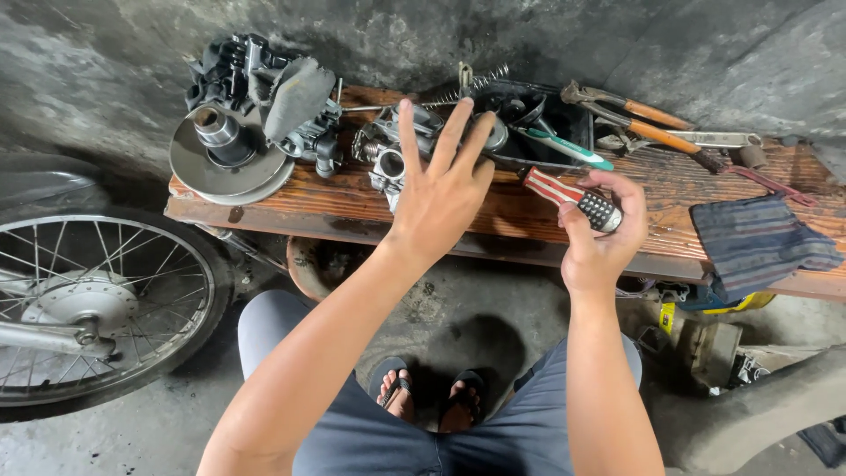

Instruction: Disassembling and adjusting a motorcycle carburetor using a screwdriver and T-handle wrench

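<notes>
Screwdriver (577,200) in right hand (599,238); left hand (438,198) fingers spread.

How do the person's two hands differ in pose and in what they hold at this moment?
The left hand is empty, fingers spread and raised above the wooden bench; the right hand is curled around a screwdriver with a red-and-white striped handle. The left hand shows its back with fingers pointing away; the right hand's fingers wrap the handle's dark end. Both are bare and held over the bench's near edge.
</notes>
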